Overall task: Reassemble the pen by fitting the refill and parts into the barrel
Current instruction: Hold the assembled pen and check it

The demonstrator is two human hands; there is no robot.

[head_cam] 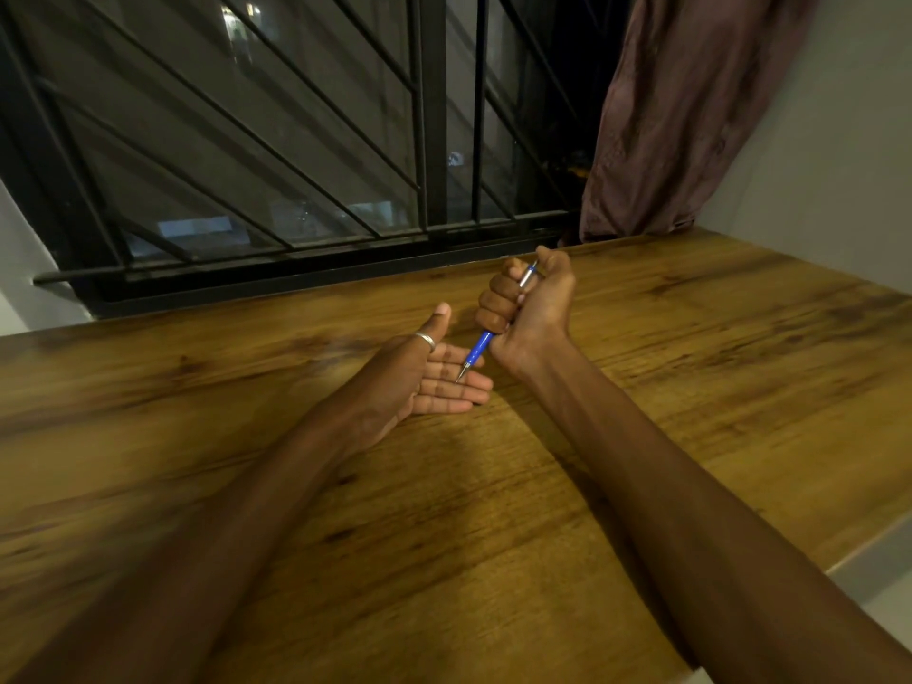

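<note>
Right hand fisted around pen, thumb at its top. Tip points down, touching fingers of left hand, palm spread flat on desk.

Blue pen with silver upper barrel, standing tilted, metal tip pointing toward seven o'clock, top leaning toward one o'clock, assembled-looking.

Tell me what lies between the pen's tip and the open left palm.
Nothing: in the head view the pen tip points straight at the left hand fingers.
</note>
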